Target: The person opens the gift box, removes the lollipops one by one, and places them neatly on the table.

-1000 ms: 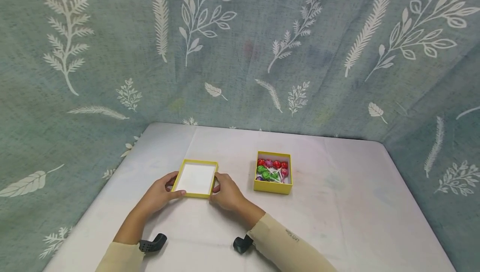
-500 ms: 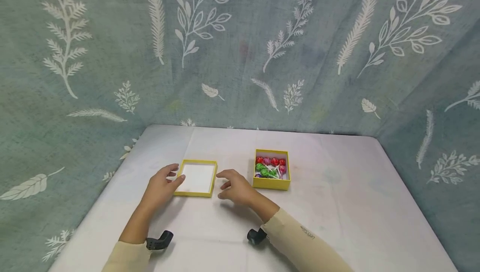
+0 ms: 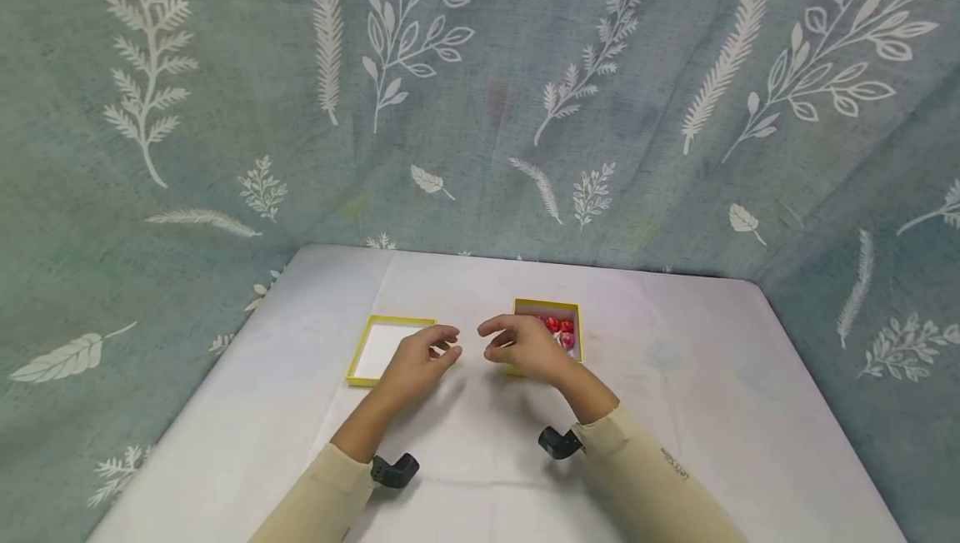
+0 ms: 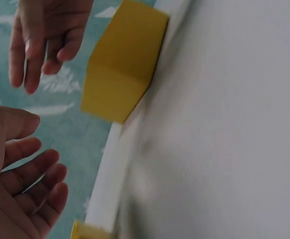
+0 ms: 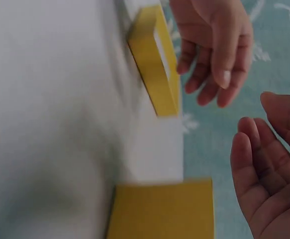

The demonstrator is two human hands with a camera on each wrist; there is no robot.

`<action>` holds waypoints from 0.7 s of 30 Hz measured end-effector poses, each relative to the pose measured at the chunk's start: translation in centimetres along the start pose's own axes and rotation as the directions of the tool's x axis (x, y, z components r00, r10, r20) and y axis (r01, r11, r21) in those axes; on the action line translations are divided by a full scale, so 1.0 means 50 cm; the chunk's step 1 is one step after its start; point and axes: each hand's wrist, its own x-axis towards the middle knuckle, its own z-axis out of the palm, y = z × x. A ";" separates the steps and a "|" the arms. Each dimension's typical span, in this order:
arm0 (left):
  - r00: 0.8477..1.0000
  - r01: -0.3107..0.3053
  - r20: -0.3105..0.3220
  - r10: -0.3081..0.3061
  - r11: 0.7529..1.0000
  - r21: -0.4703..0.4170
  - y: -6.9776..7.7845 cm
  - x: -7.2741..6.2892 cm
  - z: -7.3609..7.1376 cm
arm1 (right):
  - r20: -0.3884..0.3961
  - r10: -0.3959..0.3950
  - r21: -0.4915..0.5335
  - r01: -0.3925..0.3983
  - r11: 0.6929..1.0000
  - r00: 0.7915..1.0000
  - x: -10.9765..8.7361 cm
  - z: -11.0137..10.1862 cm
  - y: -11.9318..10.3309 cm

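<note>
My left hand (image 3: pixel 414 361) hovers by the right side of a shallow yellow box lid (image 3: pixel 363 351), white inside, lying open side up on the table. Its fingers are loosely bent and hold nothing. My right hand (image 3: pixel 528 347) is raised in front of a deeper yellow box (image 3: pixel 547 304), covering part of it in the head view. Red-wrapped lollipops (image 3: pixel 567 340) show inside; the others are hidden behind the hand. Nothing is between the right fingers either. In the left wrist view the box (image 4: pixel 130 55) stands beyond both hands; in the right wrist view the lid (image 5: pixel 154 59) does.
A white cloth covers the table (image 3: pixel 675 410). Behind it and at both sides hangs a blue-green curtain (image 3: pixel 480 110) with white leaf prints. Each wrist wears a black camera, such as the left wrist camera (image 3: pixel 395 471).
Both hands have let go of the lid, which stays on the table. The right hand has moved right to the lollipop box, and the left hand has followed rightward across the lid.
</note>
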 end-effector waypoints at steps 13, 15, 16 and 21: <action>0.986 0.126 0.143 -0.091 0.957 -0.260 0.041 0.044 0.111 | -0.112 0.148 0.139 -0.131 0.981 0.983 -0.001 -0.092 0.069; 0.981 0.164 0.150 -0.122 0.935 -0.314 0.042 0.045 0.129 | -0.126 0.168 0.148 -0.149 0.978 0.978 -0.001 -0.097 0.080; 0.979 0.181 0.148 -0.138 0.924 -0.338 0.043 0.045 0.138 | -0.134 0.174 0.152 -0.153 0.976 0.975 0.000 -0.098 0.085; 0.973 0.230 0.110 -0.202 0.874 -0.428 0.042 0.043 0.175 | -0.194 0.200 0.157 -0.171 0.973 0.961 -0.001 -0.093 0.099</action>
